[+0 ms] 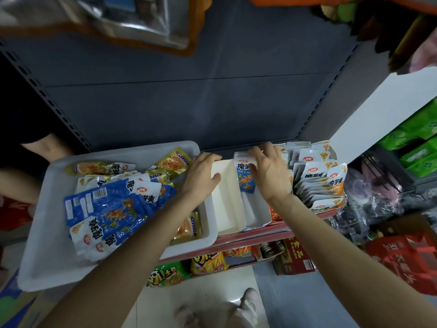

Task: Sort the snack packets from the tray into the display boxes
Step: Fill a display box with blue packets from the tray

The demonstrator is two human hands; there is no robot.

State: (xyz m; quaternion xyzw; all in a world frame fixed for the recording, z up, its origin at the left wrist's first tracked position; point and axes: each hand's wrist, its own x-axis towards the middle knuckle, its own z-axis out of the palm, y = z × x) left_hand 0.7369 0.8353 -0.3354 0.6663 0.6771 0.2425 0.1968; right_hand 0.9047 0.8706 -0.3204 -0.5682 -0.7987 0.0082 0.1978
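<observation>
A white tray (45, 252) on the shelf's left holds several blue and gold snack packets (111, 207). Beside it stand two white display boxes: an empty one (227, 207) and a second one (254, 214) to its right. My left hand (201, 176) grips the far end of the empty box, thumb over its wall. In the second box, my right hand (267, 171) holds a few blue packets (244, 176) upright at the far end. Further right, a box of orange packets (319, 185) is full.
The shelf's grey back panel (189, 102) rises behind the boxes. Another person's arm (21, 171) is at the left by the tray. Snack bags (208, 259) fill the lower shelf, and green packs (418, 143) sit on the right. My foot (248, 304) is on the floor.
</observation>
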